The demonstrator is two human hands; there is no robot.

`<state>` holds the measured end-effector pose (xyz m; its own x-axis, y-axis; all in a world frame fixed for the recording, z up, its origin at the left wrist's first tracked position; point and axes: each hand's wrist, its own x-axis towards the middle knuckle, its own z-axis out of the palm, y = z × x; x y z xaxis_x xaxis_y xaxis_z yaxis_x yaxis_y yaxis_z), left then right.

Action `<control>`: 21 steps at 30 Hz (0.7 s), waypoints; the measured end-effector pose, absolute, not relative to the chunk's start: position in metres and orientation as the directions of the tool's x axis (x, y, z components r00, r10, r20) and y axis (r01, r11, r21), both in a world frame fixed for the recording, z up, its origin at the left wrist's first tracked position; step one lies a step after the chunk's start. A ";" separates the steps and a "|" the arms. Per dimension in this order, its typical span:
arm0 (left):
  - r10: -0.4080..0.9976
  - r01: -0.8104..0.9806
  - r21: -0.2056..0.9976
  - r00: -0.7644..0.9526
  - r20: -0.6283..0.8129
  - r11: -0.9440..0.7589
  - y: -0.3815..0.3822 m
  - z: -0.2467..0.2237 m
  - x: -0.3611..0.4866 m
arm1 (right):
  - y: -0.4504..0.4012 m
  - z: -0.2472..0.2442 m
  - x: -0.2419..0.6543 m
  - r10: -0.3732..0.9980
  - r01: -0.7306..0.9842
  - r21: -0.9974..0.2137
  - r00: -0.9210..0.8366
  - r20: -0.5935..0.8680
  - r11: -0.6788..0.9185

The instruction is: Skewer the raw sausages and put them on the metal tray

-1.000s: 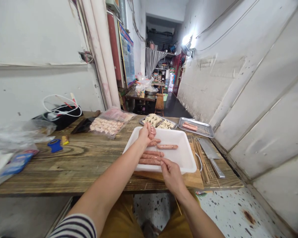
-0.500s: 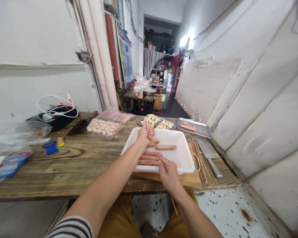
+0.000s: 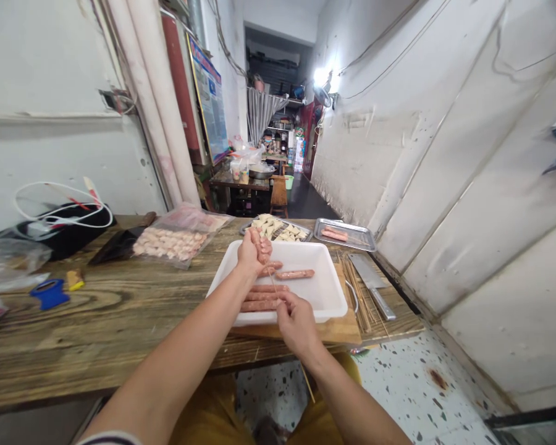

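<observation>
The white tub (image 3: 327,296) had loose sausages (image 3: 296,274) in it. Behind it, one metal tray (image 3: 309,237) held pale folded bits, and another tray (image 3: 364,239) held pink sausages (image 3: 334,235). The left hand (image 3: 254,248) had its fingers curled tight around a raw sausage (image 3: 264,253) over the tub. The right hand's (image 3: 297,320) fingers pinched a thin stick (image 3: 307,383) by the tub's near edge. The tub's right side had open room.

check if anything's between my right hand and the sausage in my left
Nothing visible blocks the way. Only the thin skewer, pinched in the right hand, spans the gap to the sausage in the left hand. The other sausages lie in the white tub, seemingly below that line.
</observation>
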<state>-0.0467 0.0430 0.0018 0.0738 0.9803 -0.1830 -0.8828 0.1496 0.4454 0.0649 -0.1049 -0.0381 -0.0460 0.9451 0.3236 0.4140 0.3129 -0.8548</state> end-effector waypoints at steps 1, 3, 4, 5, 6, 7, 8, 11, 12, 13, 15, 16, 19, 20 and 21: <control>0.983 -0.885 0.445 0.064 -0.174 0.136 0.043 0.001 -0.047 | -0.105 -0.038 0.065 0.944 0.422 -0.851 -0.042 0.328 0.314; 0.986 -0.887 0.445 0.061 -0.157 0.126 0.041 0.002 -0.046 | -0.105 -0.038 0.064 0.935 0.438 -0.835 -0.040 0.352 0.333; 0.986 -0.885 0.447 0.068 -0.150 0.129 0.040 0.002 -0.046 | -0.105 -0.037 0.064 0.930 0.445 -0.826 -0.043 0.366 0.346; 0.986 -0.884 0.447 0.078 -0.146 0.136 0.040 0.002 -0.045 | -0.105 -0.036 0.064 0.926 0.454 -0.817 -0.052 0.375 0.356; 0.986 -0.884 0.445 0.086 -0.146 0.143 0.039 0.003 -0.045 | -0.105 -0.035 0.064 0.924 0.463 -0.809 -0.062 0.378 0.362; 0.985 -0.886 0.439 0.090 -0.146 0.146 0.038 0.004 -0.044 | -0.105 -0.035 0.064 0.923 0.472 -0.803 -0.069 0.379 0.364; 0.985 -0.891 0.429 0.093 -0.147 0.148 0.038 0.004 -0.044 | -0.106 -0.034 0.064 0.922 0.479 -0.797 -0.074 0.379 0.366; 0.983 -0.901 0.403 0.112 -0.147 0.163 0.038 0.005 -0.042 | -0.106 -0.034 0.063 0.921 0.481 -0.795 -0.080 0.381 0.371; 0.983 -0.901 0.400 0.118 -0.142 0.166 0.038 0.006 -0.042 | -0.106 -0.034 0.063 0.920 0.474 -0.798 -0.077 0.384 0.373; 0.983 -0.902 0.398 0.122 -0.137 0.168 0.037 0.006 -0.042 | -0.106 -0.034 0.062 0.919 0.470 -0.800 -0.073 0.386 0.373; 0.985 -0.904 0.396 0.121 -0.126 0.162 0.037 0.006 -0.042 | -0.106 -0.034 0.060 0.919 0.478 -0.797 -0.063 0.389 0.370; 0.985 -0.904 0.396 0.120 -0.121 0.159 0.037 0.006 -0.042 | -0.106 -0.034 0.060 0.919 0.486 -0.792 -0.060 0.391 0.369; 0.985 -0.899 0.408 0.121 -0.120 0.160 0.036 0.005 -0.041 | -0.105 -0.033 0.057 0.920 0.493 -0.791 -0.054 0.389 0.363; 0.985 -0.894 0.417 0.121 -0.126 0.163 0.036 0.005 -0.041 | -0.105 -0.032 0.057 0.921 0.484 -0.797 -0.050 0.387 0.362; 0.984 -0.890 0.424 0.122 -0.133 0.167 0.036 0.004 -0.041 | -0.104 -0.032 0.056 0.922 0.472 -0.805 -0.046 0.385 0.359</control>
<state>-0.0405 0.0361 0.0043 0.1216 0.9836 -0.1329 -0.8900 0.1673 0.4242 0.0562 -0.1043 -0.0323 -0.0462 0.9220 0.3845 0.4722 0.3594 -0.8049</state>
